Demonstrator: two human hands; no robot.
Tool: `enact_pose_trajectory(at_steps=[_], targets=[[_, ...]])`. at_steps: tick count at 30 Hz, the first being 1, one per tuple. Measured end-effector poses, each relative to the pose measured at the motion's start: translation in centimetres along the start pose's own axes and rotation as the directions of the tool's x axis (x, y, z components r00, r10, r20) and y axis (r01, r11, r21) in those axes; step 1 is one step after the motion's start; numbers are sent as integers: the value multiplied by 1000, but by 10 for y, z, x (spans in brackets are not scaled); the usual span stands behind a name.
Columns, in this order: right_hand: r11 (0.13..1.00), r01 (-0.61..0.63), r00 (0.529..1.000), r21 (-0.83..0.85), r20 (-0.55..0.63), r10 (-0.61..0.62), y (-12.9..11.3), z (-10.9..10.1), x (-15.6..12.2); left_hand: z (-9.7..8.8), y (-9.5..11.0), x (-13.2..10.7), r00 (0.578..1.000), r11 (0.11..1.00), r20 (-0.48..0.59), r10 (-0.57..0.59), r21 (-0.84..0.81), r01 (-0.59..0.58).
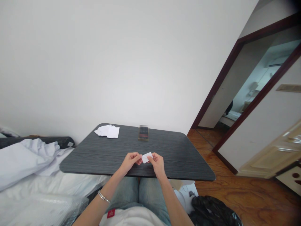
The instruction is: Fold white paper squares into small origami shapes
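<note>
The person is sitting at a dark worktop, and both hands are meeting just above its near edge, close to the middle. The left hand is pinching one end of a small white slip and the right hand is pinching the other. Each grip is closing thumb against fingertips on the paper, so the slip is hanging between the two hands, tilted a little and not lying on the surface. Holding it at both ends seems to be stopping so light a piece from curling or drooping, and holding it this near the body is letting the forearms stay bent and relaxed over the lap. Whether the slip is touching the worktop at any point is not showing clearly.

A loose pile of white slips is lying fanned near the far left corner, well apart from the hands, which is leaving the near edge free for them. A small dark box is standing near the far edge, about the middle, its face blurred. A bracelet is sitting on the left wrist. A bed with rumpled white linen is lying beside the left edge of the worktop, and a black bag is resting on the wooden floor below the near right corner.
</note>
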State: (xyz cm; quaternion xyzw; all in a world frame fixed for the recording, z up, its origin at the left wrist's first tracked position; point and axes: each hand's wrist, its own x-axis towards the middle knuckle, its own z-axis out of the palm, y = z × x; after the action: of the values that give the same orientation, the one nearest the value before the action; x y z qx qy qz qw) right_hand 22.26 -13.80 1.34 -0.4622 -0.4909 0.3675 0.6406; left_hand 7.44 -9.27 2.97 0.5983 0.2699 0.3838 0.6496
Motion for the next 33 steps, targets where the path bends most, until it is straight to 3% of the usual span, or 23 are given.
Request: enact_pose_trajectory(at_steps=[13,22,33], targets=[[1000,13,1000,6,22,-13,-2,1,-1,0,6,-3,989,982,-12,144,125,-142],[999,35,999,18,20,-35,0,1,-1,1,3,-1,1000,996,2,-8,-85,9],[999,31,999,12,37,-31,-4,3,-3,0,6,-3,996,991,12,94,92,-94]])
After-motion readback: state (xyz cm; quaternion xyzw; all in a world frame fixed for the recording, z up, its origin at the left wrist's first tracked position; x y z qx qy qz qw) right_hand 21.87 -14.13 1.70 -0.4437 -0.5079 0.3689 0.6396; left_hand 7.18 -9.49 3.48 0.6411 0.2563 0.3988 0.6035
